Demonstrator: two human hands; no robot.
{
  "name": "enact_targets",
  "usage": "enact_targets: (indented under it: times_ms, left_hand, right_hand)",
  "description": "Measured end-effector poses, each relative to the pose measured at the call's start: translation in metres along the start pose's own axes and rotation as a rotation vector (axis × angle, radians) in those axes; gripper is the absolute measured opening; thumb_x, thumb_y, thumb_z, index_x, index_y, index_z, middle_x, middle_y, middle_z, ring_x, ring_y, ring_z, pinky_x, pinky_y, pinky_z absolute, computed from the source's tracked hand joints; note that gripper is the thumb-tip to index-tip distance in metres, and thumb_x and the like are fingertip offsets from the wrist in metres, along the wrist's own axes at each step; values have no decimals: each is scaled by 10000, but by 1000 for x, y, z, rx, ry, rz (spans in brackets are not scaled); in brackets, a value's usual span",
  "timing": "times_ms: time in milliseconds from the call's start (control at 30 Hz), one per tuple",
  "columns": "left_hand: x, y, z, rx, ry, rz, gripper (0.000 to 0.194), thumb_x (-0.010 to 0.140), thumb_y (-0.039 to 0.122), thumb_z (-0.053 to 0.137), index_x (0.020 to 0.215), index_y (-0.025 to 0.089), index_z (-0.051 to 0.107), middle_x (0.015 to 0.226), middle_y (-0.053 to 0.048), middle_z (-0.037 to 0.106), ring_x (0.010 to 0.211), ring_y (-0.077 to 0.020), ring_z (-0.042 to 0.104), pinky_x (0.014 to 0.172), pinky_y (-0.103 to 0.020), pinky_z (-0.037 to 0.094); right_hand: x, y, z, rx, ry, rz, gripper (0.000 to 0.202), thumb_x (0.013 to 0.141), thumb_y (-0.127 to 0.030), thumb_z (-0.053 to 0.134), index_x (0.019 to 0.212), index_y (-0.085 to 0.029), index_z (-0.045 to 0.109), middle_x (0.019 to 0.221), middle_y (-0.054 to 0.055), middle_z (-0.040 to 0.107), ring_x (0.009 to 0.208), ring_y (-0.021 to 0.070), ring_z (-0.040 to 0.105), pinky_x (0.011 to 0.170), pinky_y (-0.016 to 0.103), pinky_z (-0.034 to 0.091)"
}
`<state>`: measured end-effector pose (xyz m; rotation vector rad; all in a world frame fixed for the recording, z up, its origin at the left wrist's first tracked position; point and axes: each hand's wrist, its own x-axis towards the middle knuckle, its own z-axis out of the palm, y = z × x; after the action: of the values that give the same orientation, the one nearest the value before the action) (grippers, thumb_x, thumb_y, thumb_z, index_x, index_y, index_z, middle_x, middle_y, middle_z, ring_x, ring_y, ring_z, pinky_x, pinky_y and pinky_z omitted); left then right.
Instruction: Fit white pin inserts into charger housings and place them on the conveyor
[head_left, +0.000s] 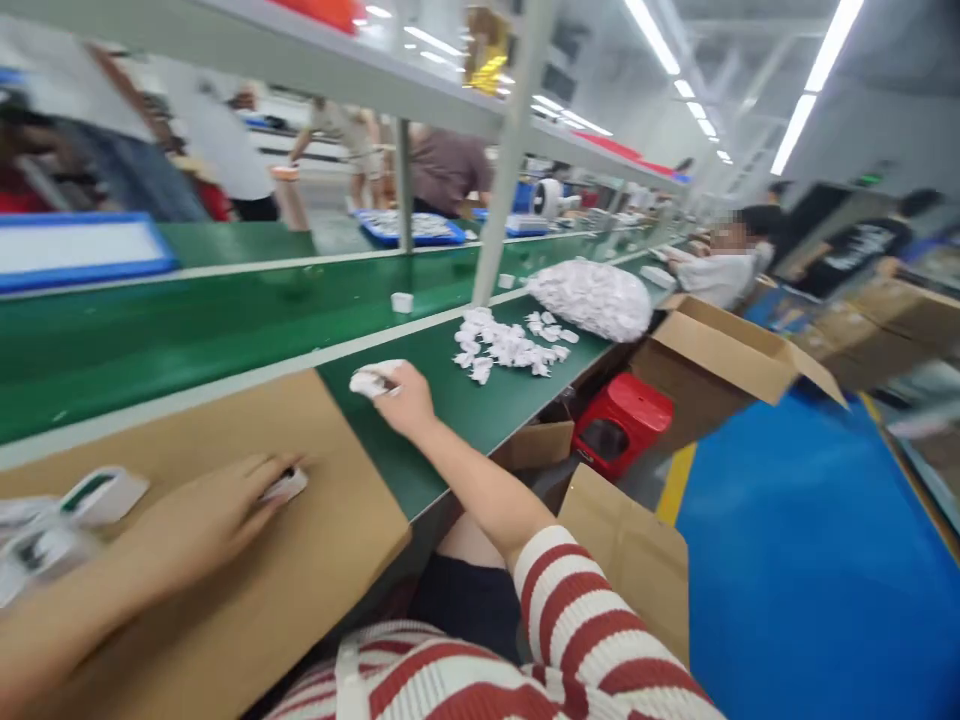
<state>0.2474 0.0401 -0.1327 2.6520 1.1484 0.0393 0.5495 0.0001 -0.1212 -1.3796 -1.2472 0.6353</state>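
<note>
My left hand [217, 505] is over the cardboard sheet [322, 560], its fingers closed round a small white plastic housing [291, 484] with a dark opening. Farther forward, above the green bench, my right hand [409, 402] grips another white plastic piece [367, 380]; blur hides its exact shape. Several white housings lie left of my left wrist, one of them an open shell with a green inside [105, 495]. To the right of my right hand, a loose pile of small white parts [510, 345] is spread on the green bench top [442, 420].
Beyond the pile lies a full bag of white parts [592, 298]. A green conveyor [247, 330] runs behind the bench, with a single white piece [402, 302] on it. A post [514, 150] rises from the bench. A red stool [626, 415] and open cartons [727, 345] stand right.
</note>
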Motion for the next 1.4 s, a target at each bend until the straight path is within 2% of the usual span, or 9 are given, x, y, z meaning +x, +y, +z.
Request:
enact_targets:
  times_ms: [100, 267, 567, 767, 900, 1033, 1133, 1233, 1400]
  left_hand:
    - [-28, 33, 1, -123, 54, -18, 656, 914, 629, 435, 1405, 292, 709, 1355, -115, 729, 1244, -396, 661, 1103, -525, 508]
    - [-48, 45, 19, -475, 214, -151, 669, 950, 717, 520, 1375, 233, 700, 1331, -102, 741, 1151, -340, 689, 1015, -453, 542]
    - [-55, 43, 38, -766, 243, -193, 607, 911, 674, 660, 1299, 215, 736, 844, -36, 711, 717, -208, 604, 667, -313, 464]
    - [-54, 41, 39, -829, 231, -194, 608, 887, 707, 699, 1279, 247, 758, 909, -29, 747, 757, -212, 624, 710, -323, 468]
    - [-53, 38, 44, -846, 204, -186, 586, 889, 700, 704, 1267, 256, 760, 943, -33, 758, 804, -228, 663, 720, -322, 487]
    - [-54, 39, 42, -860, 191, -215, 603, 862, 709, 715, 1246, 247, 766, 861, -27, 729, 758, -220, 643, 679, -316, 471]
    - [-53, 41, 40, -863, 175, -239, 644, 841, 752, 706, 1216, 233, 771, 780, -23, 688, 693, -211, 595, 635, -330, 438]
    - [-53, 41, 40, -880, 184, -228, 585, 836, 730, 699, 1113, 219, 772, 741, -27, 657, 664, -211, 556, 622, -355, 426]
    - [-52, 41, 44, -898, 204, -165, 454, 885, 650, 689, 1042, 228, 749, 759, -27, 643, 684, -208, 555, 635, -366, 424]
  right_hand:
    - [-16, -3, 23, 336, -23, 236, 198, 837, -281, 807, 1020, -216, 768, 1137, 65, 797, 1026, 217, 770, 1003, 398, 608]
    - [-45, -17, 37, 537, -235, 396, 307, 768, -299, 860, 1040, -221, 741, 1002, 22, 804, 921, 196, 792, 911, 367, 623]
    - [-86, -12, 49, 48, -176, 51, 330, 837, -451, 813, 1056, -212, 756, 1104, 61, 747, 843, 153, 721, 828, 315, 617]
    - [-98, 1, 47, -236, -258, -153, 202, 898, -317, 717, 1051, -197, 774, 1141, 108, 724, 1014, 208, 721, 928, 369, 618]
    - [-99, 8, 51, -130, -183, 36, 493, 904, -366, 742, 1363, -199, 672, 1179, 104, 769, 961, 190, 754, 865, 349, 644]
    - [-100, -7, 53, 3, -93, 22, 427, 908, -417, 795, 1269, -205, 709, 1106, 76, 816, 987, 210, 778, 923, 366, 644]
    - [-101, -25, 52, -149, -243, -237, 249, 1004, -319, 686, 1233, -259, 762, 1192, 56, 813, 1103, 216, 757, 1020, 382, 611]
    - [-100, -37, 54, -424, -390, -446, 347, 1026, -154, 555, 1271, -264, 775, 1228, 66, 794, 1170, 232, 707, 1042, 385, 579]
    - [-97, -53, 60, -724, -521, -510, 490, 931, -12, 505, 1325, -180, 743, 1170, 125, 754, 1107, 277, 642, 982, 403, 566]
